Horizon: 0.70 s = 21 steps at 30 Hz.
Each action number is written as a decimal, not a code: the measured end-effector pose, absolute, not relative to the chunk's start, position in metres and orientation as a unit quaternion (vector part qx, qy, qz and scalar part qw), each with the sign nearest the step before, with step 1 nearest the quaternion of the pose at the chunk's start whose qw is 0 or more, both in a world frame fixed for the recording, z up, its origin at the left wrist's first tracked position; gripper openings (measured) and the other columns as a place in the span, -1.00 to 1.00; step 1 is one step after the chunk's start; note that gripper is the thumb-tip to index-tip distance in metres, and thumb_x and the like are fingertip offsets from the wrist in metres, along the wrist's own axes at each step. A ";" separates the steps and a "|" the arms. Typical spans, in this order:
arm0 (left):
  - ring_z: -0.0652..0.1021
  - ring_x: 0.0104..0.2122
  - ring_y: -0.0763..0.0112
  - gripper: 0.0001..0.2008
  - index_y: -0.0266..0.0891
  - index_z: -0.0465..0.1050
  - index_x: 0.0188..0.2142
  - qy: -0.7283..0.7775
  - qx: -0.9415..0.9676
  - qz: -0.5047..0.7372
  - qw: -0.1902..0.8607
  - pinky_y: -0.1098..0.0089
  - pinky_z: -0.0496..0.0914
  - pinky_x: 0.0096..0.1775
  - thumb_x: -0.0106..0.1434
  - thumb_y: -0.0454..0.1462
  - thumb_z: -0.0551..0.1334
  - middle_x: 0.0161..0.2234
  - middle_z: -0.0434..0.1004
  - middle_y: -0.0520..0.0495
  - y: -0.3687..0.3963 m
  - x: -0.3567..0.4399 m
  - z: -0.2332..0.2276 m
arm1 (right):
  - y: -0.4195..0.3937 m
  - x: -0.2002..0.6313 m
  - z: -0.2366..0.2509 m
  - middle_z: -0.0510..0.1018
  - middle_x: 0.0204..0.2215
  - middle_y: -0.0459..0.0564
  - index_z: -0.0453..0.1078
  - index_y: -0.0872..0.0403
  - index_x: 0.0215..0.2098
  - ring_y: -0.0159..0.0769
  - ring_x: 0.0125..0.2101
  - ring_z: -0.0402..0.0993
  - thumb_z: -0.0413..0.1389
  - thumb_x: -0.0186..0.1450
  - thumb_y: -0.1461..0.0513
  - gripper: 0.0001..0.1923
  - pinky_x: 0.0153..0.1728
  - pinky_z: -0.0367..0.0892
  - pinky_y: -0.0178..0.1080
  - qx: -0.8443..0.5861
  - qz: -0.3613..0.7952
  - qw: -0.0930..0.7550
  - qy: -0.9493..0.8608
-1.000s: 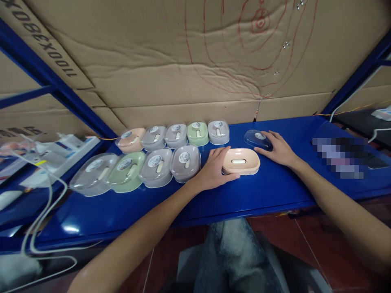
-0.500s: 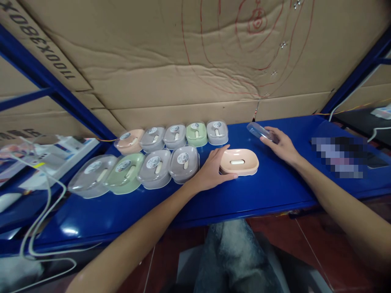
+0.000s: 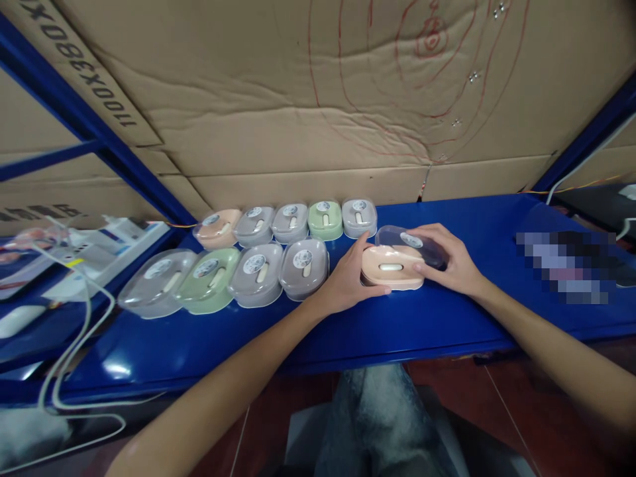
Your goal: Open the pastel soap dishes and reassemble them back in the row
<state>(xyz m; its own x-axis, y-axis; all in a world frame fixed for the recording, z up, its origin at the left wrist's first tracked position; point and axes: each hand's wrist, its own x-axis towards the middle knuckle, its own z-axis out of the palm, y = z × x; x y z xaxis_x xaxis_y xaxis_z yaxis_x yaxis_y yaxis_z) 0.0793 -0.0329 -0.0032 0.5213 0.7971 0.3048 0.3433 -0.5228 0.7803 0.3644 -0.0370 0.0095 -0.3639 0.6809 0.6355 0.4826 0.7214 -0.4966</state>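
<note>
A peach oval soap dish [image 3: 373, 266] with a pale oblong piece in its middle rests on the blue table. My left hand [image 3: 342, 283] holds its left end, thumb at the near side and fingers at the far side. Above the dish's far right part, my right hand [image 3: 453, 262] grips a clear plastic lid [image 3: 390, 236] with a round label. The lid is tilted and partly overlaps the dish; whether they touch I cannot tell. To the left stand two rows of lidded dishes, among them a grey one [image 3: 304, 273] and a green one [image 3: 325, 225].
Cardboard [image 3: 278, 152] walls off the table's back. White cables [image 3: 87, 344] and a white power strip [image 3: 106, 262] lie at the left. Blurred-out items [image 3: 561, 265] sit at the right. The blue table's [image 3: 348, 338] front edge runs above my knees.
My right hand has brought the clear lid left and nearer, from beyond the dish's right side to over it. The left hand stays at the dish. The view has shifted slightly.
</note>
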 end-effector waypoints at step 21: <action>0.22 0.51 -0.23 0.26 -0.13 -0.06 0.57 0.380 0.801 0.319 0.334 -0.25 0.12 0.47 0.09 0.04 0.61 0.54 0.11 -0.37 -0.031 0.079 -0.004 | -0.043 0.353 0.003 0.44 0.21 0.14 0.33 -0.23 0.42 0.16 0.21 0.47 0.39 0.33 -0.05 -0.26 0.22 0.49 0.21 -0.333 0.072 0.350 -0.872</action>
